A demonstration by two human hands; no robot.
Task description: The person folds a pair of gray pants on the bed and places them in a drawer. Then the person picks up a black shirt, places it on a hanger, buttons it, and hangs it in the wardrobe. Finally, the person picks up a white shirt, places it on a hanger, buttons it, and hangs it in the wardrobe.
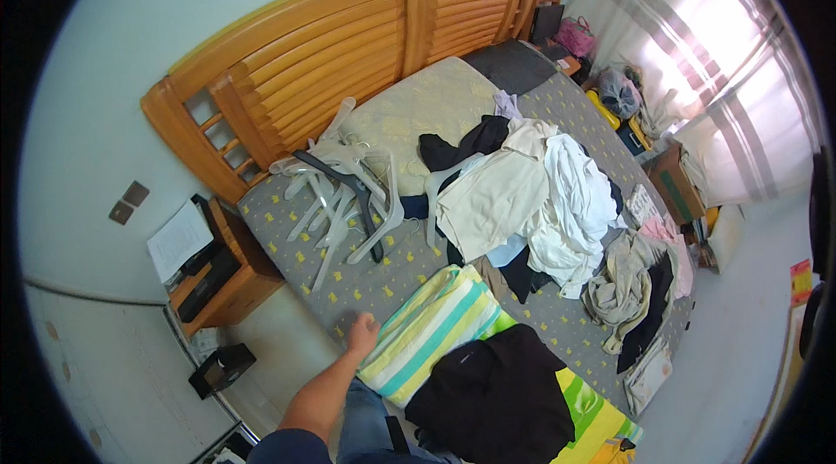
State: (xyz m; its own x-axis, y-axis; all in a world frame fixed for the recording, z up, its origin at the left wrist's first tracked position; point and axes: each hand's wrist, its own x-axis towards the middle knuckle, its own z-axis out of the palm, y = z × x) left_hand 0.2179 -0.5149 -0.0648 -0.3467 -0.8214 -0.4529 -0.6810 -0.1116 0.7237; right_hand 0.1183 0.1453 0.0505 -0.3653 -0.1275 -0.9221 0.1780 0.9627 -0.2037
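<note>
the bed (366,294) wore a grey sheet dotted with yellow figures. against the headboard end lay a pale pillow (435,98), with a dark grey pillow (514,68) just beside it. white hangers (376,239) sprawled in a tangle on the left part, one dark hanger (361,198) among them. a heap filled the middle: a beige shirt (492,194), a white shirt (570,211) beside it, and a black garment (466,146) toward the pale pillow. to the right lay a crumpled grey-beige garment (618,290), a dark garment (649,316) and a pink cloth (682,259). along the near edge lay a striped cloth (435,325) and a green-yellow cloth (592,407).
</note>
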